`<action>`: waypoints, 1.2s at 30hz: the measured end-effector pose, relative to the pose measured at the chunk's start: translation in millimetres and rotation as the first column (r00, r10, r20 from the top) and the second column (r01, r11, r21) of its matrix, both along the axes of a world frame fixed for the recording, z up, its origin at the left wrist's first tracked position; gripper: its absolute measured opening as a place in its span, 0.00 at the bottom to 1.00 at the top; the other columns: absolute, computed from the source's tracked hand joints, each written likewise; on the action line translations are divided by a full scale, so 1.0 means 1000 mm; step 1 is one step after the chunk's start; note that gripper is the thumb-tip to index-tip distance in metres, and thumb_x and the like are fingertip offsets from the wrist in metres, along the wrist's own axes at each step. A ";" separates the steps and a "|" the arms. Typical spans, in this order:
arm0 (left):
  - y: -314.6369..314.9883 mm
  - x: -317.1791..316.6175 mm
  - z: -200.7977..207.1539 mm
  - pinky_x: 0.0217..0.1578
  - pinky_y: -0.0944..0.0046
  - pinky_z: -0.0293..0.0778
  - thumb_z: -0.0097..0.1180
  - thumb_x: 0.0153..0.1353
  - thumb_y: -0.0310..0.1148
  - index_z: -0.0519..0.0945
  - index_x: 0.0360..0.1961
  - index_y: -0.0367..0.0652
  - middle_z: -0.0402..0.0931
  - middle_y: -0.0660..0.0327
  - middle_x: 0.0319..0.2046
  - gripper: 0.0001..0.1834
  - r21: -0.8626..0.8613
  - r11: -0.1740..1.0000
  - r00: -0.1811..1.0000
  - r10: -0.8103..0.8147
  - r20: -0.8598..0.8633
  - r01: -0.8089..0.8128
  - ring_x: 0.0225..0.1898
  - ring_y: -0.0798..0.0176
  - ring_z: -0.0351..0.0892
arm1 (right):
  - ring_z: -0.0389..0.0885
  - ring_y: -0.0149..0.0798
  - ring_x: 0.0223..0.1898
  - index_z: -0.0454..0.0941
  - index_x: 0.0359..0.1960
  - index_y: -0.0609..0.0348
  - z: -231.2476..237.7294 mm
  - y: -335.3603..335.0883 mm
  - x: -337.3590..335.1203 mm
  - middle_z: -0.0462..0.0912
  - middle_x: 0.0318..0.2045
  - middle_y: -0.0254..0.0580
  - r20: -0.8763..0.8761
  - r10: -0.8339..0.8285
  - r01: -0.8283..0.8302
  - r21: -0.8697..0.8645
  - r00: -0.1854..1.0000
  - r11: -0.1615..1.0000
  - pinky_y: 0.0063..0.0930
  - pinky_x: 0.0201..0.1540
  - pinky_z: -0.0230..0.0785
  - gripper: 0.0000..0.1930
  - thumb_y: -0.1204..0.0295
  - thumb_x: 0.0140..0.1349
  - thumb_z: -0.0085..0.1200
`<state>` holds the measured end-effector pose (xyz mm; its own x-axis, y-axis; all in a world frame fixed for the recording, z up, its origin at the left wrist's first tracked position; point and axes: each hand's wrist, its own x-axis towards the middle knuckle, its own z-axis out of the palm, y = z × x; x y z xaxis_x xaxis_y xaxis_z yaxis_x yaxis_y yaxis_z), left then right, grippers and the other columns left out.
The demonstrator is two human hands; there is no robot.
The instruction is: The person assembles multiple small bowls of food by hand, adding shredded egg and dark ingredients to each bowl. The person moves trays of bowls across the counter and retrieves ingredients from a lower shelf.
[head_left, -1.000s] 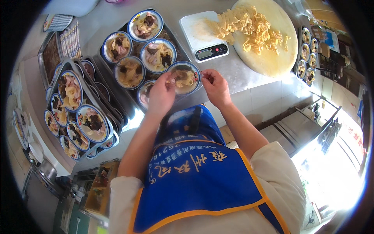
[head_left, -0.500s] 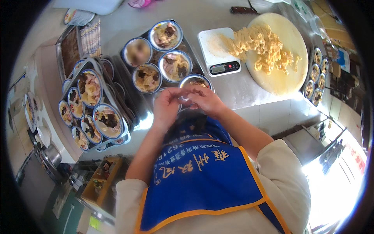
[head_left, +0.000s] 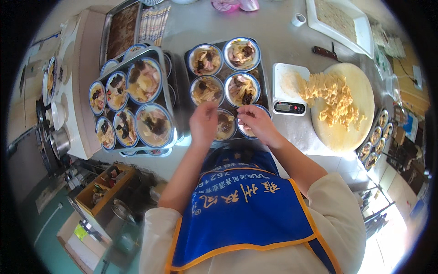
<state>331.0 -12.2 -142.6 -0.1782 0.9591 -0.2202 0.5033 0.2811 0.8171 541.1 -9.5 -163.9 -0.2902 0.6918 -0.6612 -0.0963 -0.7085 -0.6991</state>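
My left hand (head_left: pixel 204 122) hovers over the left edge of the near bowls, its fingers curled and pressed together; whatever they hold is hidden. My right hand (head_left: pixel 258 123) is bent in a pinch above the near right bowl (head_left: pixel 248 132), with something too small to make out at the fingertips. Between the hands shows the near left bowl (head_left: pixel 225 125), holding pale slices and dark pieces. Farther back on the same metal tray (head_left: pixel 219 45) are more blue-rimmed bowls, among them the middle right bowl (head_left: pixel 242 89), filled with yellowish strips, pinkish slices and dark pieces.
Left stands a stack of trays (head_left: pixel 175 114) with filled bowls. A kitchen scale (head_left: pixel 289 89) and a round board (head_left: pixel 340 132) with yellowish strips lie to the right. Behind are a knife (head_left: pixel 325 53), a white tub (head_left: pixel 360 32) and a cut purple onion (head_left: pixel 226 5).
My hands, close together over the near bowls before, have moved apart, uncovering the near left bowl between them. The whole view has shifted, so the table's things appear farther right and lower.
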 end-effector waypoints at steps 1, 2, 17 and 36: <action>0.003 -0.005 -0.011 0.39 0.67 0.78 0.59 0.66 0.20 0.82 0.44 0.38 0.83 0.59 0.37 0.07 0.059 0.998 0.995 -0.010 -0.100 0.016 0.38 0.69 0.82 | 0.85 0.31 0.41 0.80 0.55 0.63 -0.001 0.001 -0.002 0.85 0.43 0.38 0.000 0.010 -0.010 0.000 1.000 1.000 0.24 0.40 0.75 0.16 0.70 0.70 0.58; 0.004 -0.006 -0.022 0.39 0.65 0.78 0.60 0.65 0.21 0.82 0.44 0.38 0.83 0.58 0.37 0.07 0.094 0.996 0.989 0.023 -0.145 -0.009 0.38 0.66 0.83 | 0.85 0.31 0.41 0.80 0.55 0.63 -0.001 0.003 -0.005 0.85 0.43 0.39 0.000 0.022 -0.022 0.000 1.000 1.000 0.24 0.40 0.75 0.16 0.70 0.70 0.58; 0.021 0.000 -0.019 0.61 0.48 0.70 0.66 0.57 0.26 0.77 0.52 0.39 0.71 0.44 0.57 0.21 0.249 0.968 0.958 0.058 -0.281 0.015 0.60 0.40 0.71 | 0.83 0.43 0.31 0.82 0.37 0.62 0.001 0.045 -0.008 0.84 0.29 0.45 0.604 0.251 -0.477 0.247 0.757 0.844 0.35 0.38 0.75 0.11 0.67 0.61 0.67; -0.084 -0.383 0.101 0.59 0.54 0.73 0.53 0.74 0.38 0.75 0.64 0.33 0.77 0.42 0.58 0.24 0.267 0.866 0.542 0.477 -0.692 -0.422 0.59 0.47 0.78 | 0.84 0.31 0.43 0.75 0.60 0.62 0.081 0.089 -0.160 0.83 0.44 0.38 -0.015 0.156 -0.144 0.305 0.988 0.941 0.25 0.41 0.78 0.18 0.67 0.75 0.53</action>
<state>-52.0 -96.4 -41.1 -0.6612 0.7135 0.2317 0.7480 0.6039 0.2753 381.5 79.2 -82.8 -0.4275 0.8034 -0.4144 -0.0362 -0.4733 -0.8802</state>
